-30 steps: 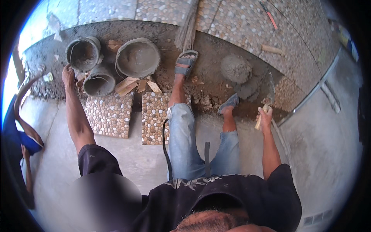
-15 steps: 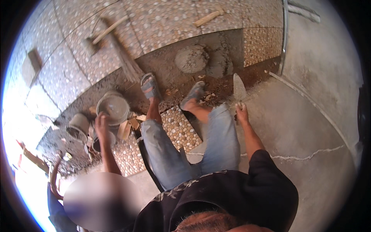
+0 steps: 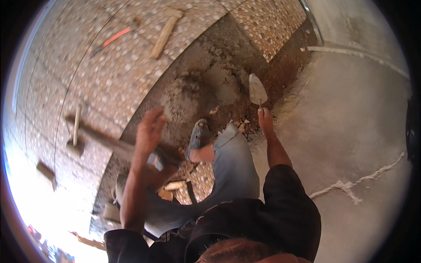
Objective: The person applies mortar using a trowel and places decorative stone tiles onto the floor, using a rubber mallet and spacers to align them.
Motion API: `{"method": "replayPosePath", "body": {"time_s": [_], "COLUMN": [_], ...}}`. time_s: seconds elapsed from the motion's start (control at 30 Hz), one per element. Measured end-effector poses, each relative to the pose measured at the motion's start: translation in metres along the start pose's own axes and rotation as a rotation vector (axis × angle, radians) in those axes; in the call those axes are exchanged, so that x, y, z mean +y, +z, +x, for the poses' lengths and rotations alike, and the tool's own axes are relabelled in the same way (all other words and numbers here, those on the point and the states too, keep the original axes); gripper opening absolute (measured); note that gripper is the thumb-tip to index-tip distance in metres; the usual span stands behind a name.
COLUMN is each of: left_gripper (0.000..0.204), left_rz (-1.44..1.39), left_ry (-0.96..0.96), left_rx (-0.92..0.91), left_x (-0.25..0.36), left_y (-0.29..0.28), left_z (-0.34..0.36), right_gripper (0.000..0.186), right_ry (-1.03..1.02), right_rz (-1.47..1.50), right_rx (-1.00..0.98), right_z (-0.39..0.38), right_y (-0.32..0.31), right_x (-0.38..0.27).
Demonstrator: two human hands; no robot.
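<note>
My right hand (image 3: 265, 121) grips the handle of a pointed trowel (image 3: 258, 90), whose grey-smeared blade points away from me over the dirt strip. My left hand (image 3: 150, 128) is raised, its fingers blurred but apart, with nothing seen in them. Just beyond it lies a rough heap of wet grey mortar (image 3: 176, 95). Smoother mortar (image 3: 226, 90) spreads between that heap and the trowel. My sandalled foot (image 3: 199, 136) rests at the near edge of the mortar. The other foot is partly hidden below my left forearm.
Pebble-faced tiles (image 3: 105, 83) cover the far left. On them lie a wooden-handled mallet (image 3: 76, 131), a wooden block (image 3: 166, 35) and a red-and-dark slender tool (image 3: 116, 38). Another pebble tile (image 3: 272, 26) borders the mortar. Cracked concrete floor (image 3: 342, 131) stretches to the right.
The view has swung right, and the person with a blurred head at left is out of sight. My left hand now shows over the mortar's near edge. The trowel stays in my right hand.
</note>
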State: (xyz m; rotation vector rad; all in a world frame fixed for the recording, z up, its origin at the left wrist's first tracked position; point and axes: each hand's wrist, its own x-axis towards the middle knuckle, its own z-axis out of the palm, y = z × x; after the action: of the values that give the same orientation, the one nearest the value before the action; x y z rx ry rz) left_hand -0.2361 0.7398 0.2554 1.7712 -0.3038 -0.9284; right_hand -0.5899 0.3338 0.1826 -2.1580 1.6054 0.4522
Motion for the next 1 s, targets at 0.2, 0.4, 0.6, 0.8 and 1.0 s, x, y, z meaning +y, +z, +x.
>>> {"method": "replayPosePath", "body": {"time_s": [0.2,0.4,0.6,0.8,1.0], "left_gripper": [0.031,0.031,0.03,0.031,0.035], "left_rz": [-0.001,-0.012,0.482,0.493,0.5], "left_ry": [0.074,0.273,0.535,0.4,0.339], "left_rx": [0.072,-0.051,-0.243,-0.328,-0.264], "left_x": [0.026,0.066,0.059,0.023,0.019], "left_y": [-0.018,0.001,-0.002,-0.022,-0.034], "left_z": [0.061,0.076,0.079,0.067,0.051], "right_gripper": [0.067,0.065,0.051,0.042,0.041], "right_ry": [-0.077,0.13,-0.092,-0.589,-0.434], "right_rz": [-0.145,0.268,0.16,-0.247,-0.475], "right_rx": [-0.109,-0.213,-0.058,0.111,-0.064], "right_z": [0.137,0.175,0.103,0.049,0.144], "right_y": [0.038,0.013,-0.002,0.018,0.024], "right_x": [0.016,0.015,0.02,0.01,-0.077]}}
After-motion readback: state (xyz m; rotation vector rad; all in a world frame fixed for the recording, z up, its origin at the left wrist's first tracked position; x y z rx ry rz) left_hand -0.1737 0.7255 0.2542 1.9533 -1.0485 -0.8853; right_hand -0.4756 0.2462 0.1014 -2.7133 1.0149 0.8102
